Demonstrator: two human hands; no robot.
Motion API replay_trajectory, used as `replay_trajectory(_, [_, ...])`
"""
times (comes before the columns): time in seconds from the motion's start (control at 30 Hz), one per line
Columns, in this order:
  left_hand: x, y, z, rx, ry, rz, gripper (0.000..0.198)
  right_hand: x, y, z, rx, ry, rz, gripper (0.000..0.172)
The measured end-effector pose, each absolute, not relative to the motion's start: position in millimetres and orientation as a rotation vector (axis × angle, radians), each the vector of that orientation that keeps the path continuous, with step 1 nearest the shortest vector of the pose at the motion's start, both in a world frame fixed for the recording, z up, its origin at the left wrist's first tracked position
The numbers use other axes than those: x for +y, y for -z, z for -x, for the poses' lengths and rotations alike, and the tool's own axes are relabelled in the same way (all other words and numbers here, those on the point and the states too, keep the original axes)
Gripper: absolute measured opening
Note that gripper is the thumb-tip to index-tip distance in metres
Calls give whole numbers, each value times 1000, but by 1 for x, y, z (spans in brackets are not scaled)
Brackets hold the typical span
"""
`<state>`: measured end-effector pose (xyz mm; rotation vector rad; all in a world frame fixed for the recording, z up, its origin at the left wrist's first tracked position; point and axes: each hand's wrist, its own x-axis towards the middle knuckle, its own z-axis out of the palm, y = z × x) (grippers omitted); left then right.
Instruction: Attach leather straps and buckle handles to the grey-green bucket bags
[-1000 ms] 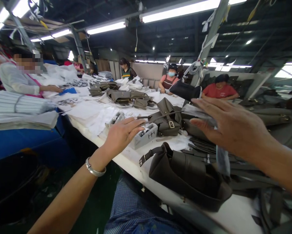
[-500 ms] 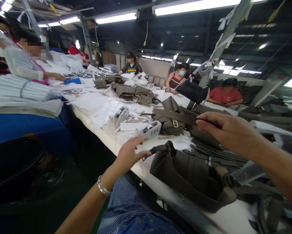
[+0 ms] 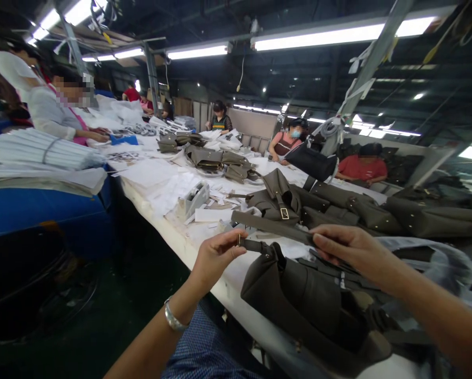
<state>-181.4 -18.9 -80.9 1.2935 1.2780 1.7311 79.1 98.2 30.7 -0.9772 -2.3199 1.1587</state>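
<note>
A dark olive leather bag (image 3: 299, 295) lies on the white table (image 3: 204, 247) in front of me. My left hand (image 3: 216, 258) pinches the buckle end of the bag's short strap (image 3: 255, 245) at the bag's top left corner. My right hand (image 3: 350, 250) is closed on one end of a long loose olive strap (image 3: 271, 225) that stretches leftward above the bag. A silver bracelet sits on my left wrist.
More olive bags (image 3: 277, 200) and a pile of flat straps (image 3: 334, 263) lie further along the table, with a grey tape dispenser (image 3: 194, 199) and white papers. Several other people sit around the table. A stack of white sheets (image 3: 42, 150) rests at left.
My right hand drew the long strap down toward the bag. My left hand left the table edge and closed on the bag's buckle strap. The view has shifted slightly.
</note>
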Motion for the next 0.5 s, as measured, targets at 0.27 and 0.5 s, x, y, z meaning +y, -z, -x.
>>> replay_trajectory(0.27, [4,77,158,876,-1936,-913,32,98,-17,-95,-2374,-1119,1137,50])
replay_trajectory(0.5, [8,73,148,804,-1883,-1075,25,103,-16,-102,-2390,-1140,1176,51])
